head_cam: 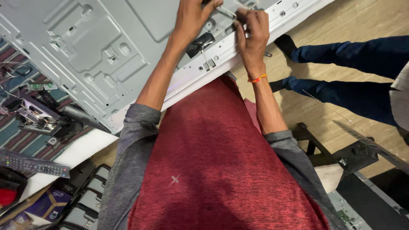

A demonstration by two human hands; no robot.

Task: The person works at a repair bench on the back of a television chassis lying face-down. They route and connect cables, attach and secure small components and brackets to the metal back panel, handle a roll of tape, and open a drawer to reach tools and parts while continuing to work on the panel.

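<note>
Grey plastic marks the far left, where a remote control (34, 164) lies on a white tabletop (85, 147) beside a striped cloth (25, 142) strewn with small metal parts (36, 117). Next comes a large pale metal back panel (98, 51), stamped with ribs and screw holes, lying flat and filling the upper middle of the view. On its near edge sits a strip of black tape (200, 42) over a thin wire. The left hand (191, 19) rests on the panel just above that tape, fingers curled, though whether they grip anything I cannot tell. Just beside it, the right hand (252, 32), with an orange thread at the wrist, is closed in a pinch at the panel's rim; what it holds is hidden. Further right, another person's dark blue trouser legs (341, 72) stand on the wooden floor (341, 21).
</note>
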